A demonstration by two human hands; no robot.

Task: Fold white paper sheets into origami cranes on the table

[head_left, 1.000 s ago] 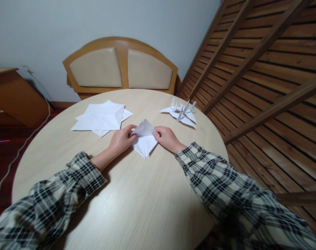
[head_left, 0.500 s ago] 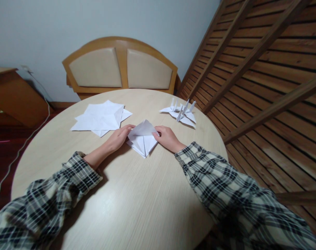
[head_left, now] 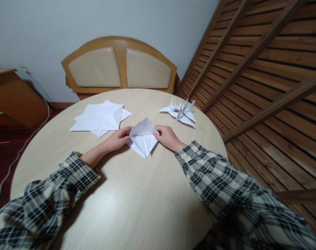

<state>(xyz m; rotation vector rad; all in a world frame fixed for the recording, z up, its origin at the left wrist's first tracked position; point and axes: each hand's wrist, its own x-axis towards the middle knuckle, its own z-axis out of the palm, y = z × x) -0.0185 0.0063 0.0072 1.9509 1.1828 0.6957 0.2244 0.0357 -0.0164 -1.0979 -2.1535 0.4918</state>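
Observation:
A white sheet of folded origami paper [head_left: 144, 140] rests on the table in front of me, its shape a diamond with the upper flap raised and bowed. My left hand [head_left: 121, 137] grips its left corner, the fingertips partly hidden behind the paper. At the right corner, my right hand [head_left: 167, 136] pinches the edge with the thumb on top and the fingers curled beneath. Creases run down the lower half to the point facing me.
A stack of white paper sheets [head_left: 98, 118] lies at the back left of the round table [head_left: 126, 208]. Several folded paper cranes [head_left: 182, 113] stand at the back right. Beyond the table's far edge is a padded wooden headboard [head_left: 124, 66]; a slatted wooden panel [head_left: 264, 69] rises at right.
The paper's upper flap has lifted and opened a little wider. My left hand has shifted slightly, its fingers now curled more around the left corner. My right hand keeps its pinch.

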